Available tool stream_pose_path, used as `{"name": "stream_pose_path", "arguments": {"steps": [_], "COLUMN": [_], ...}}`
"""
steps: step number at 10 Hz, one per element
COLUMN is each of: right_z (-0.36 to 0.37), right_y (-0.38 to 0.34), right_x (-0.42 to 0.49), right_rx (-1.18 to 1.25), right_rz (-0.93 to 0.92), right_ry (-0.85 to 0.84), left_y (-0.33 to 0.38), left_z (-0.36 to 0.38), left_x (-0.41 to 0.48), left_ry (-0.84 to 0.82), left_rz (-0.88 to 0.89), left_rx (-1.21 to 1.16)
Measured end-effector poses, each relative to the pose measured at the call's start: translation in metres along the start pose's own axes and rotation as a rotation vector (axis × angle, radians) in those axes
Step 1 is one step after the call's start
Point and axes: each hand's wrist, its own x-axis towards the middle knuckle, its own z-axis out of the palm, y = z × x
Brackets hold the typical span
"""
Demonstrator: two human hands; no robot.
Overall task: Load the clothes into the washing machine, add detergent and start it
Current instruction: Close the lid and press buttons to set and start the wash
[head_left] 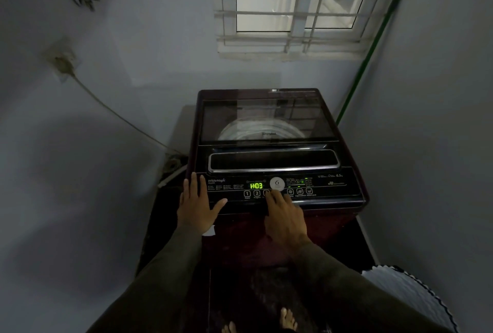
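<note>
A dark maroon top-loading washing machine [344, 145] stands against the far wall with its glass lid [266, 119] closed; the drum shows faintly through it. The control panel [328, 185] faces me and its green display [256, 185] reads H:03. My left hand [196, 206] rests flat with straight fingers on the panel's left corner. My right hand [285, 215] reaches to the row of round buttons, a fingertip pressing the third button, which it mostly covers. No clothes or detergent are visible.
A barred window [293, 4] is above the machine. A green pole [368, 57] leans in the right corner. A power cord [112, 108] runs from a wall socket down the left wall. A white ribbed basket [405, 298] sits at lower right. My bare feet [288, 319] show below.
</note>
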Motion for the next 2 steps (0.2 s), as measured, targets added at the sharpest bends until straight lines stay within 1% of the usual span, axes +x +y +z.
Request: {"name": "stream_pose_path", "arguments": {"steps": [1,2], "right_z": [0.0004,0.004], "right_y": [0.0045,0.0095], "right_x": [-0.0028,-0.0003], "right_rx": [0.041,0.011], "right_rz": [-0.015,-0.028], "right_ry": [0.083,0.145], "left_y": [0.0039,0.0109], "left_z": [0.0008,0.0026], "left_x": [-0.005,-0.0114], "left_ry": [0.064,0.154], "left_rz": [0.02,0.086], "left_rx": [0.008,0.032]}}
